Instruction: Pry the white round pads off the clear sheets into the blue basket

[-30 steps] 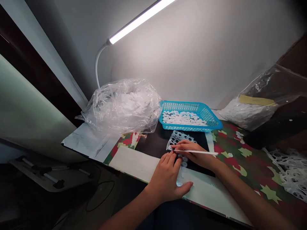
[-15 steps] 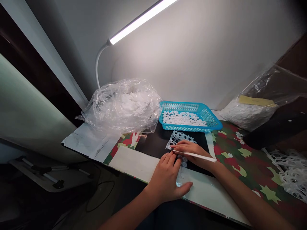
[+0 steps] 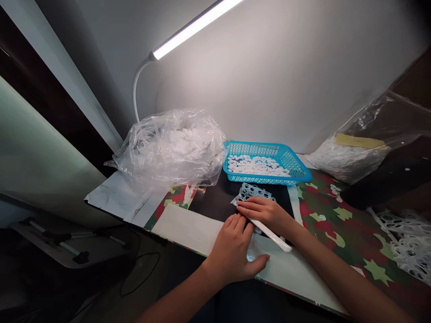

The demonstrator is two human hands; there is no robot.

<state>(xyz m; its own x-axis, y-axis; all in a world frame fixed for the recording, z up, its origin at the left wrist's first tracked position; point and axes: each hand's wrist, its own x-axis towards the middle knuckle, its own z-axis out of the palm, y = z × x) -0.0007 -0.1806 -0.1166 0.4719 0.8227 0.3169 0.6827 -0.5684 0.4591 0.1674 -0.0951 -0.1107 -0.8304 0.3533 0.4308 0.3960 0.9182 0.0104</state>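
My left hand (image 3: 235, 252) lies flat with its fingers together, pressing down on a clear punched sheet (image 3: 251, 192) of white round pieces on the dark mat. My right hand (image 3: 266, 211) is closed on a thin white stick (image 3: 271, 235), whose tip meets the sheet right by my left fingertips. The stick's free end points toward me and to the right. The part of the sheet under my hands is hidden.
A blue basket (image 3: 296, 167) with several white discs stands just behind the sheet. A crumpled clear bag (image 3: 168, 146) of white material sits at the left, another bag (image 3: 357, 154) at the right. Punched-out scrap sheets (image 3: 409, 244) lie at the far right. A lamp (image 3: 188, 33) arches overhead.
The stick in my right hand has swung from lying level and pointing right to slanting down toward me. My left hand has stayed put on the sheet.
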